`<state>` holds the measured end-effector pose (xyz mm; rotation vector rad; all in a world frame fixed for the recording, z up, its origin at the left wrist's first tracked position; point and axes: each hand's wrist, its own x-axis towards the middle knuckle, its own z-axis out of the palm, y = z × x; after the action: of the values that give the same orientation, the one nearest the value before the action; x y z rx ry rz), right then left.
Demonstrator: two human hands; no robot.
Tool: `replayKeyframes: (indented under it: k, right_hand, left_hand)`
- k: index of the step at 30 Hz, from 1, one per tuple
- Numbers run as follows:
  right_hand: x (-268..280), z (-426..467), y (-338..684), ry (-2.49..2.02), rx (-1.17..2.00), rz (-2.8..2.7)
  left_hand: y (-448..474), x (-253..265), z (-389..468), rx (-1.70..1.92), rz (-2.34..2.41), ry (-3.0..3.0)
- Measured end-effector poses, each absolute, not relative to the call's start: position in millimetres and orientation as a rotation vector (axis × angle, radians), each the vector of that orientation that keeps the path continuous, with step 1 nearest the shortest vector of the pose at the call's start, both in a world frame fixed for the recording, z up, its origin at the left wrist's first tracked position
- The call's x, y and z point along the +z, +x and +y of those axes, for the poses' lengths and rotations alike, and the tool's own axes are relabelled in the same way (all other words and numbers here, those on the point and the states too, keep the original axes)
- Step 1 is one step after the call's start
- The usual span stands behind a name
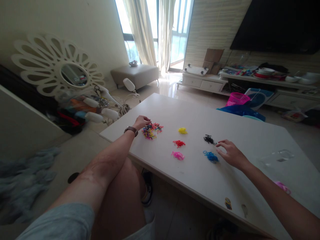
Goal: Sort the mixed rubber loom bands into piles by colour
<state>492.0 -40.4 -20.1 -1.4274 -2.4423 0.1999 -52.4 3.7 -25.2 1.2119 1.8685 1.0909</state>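
Mixed pile (150, 131) of small, many-coloured bands lies on the left part of the white surface (165, 110), the colours tangled together. The left hand (141, 122), with a dark watch (131, 130) at its wrist, reaches to the pile's far left edge; its fingertips are bent close together, but I cannot tell whether a band is pinched between them. To the right of the pile sit five single-colour heaps: yellow bands (182, 130) farthest away, red bands (179, 143) nearer, pink bands (178, 155) nearest in that column, then black bands (209, 139) with blue bands (212, 157) just below them. The right hand (228, 152) is beside the black and blue heaps, fingers loosely spread, the tips close to the black ones; I cannot tell whether they touch. Farther right stands a clear container (277, 158). Near the close edge lies a small yellow-and-blue figure (228, 203). Beyond the surface, a pink basket (237, 98) stands near a low white cabinet (202, 83).
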Motion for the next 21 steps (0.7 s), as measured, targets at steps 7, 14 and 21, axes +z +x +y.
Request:
replayKeyframes:
  k: [7,14,21]
  right_hand:
    - [-19.5,-41.4,491.0,-1.411,0.208,-2.448]
    - [-17.9,-41.6,490.3,-1.392,0.183,-2.452]
    - [-15.8,-42.7,490.7,-1.413,0.19,-2.468]
  left_hand:
    - [-57.2,-32.4,7.8,1.105,1.911,1.292]
    - [-47.4,-29.8,9.1,1.076,1.805,1.248]
    - [-31.6,-18.1,11.6,1.142,1.524,0.836]
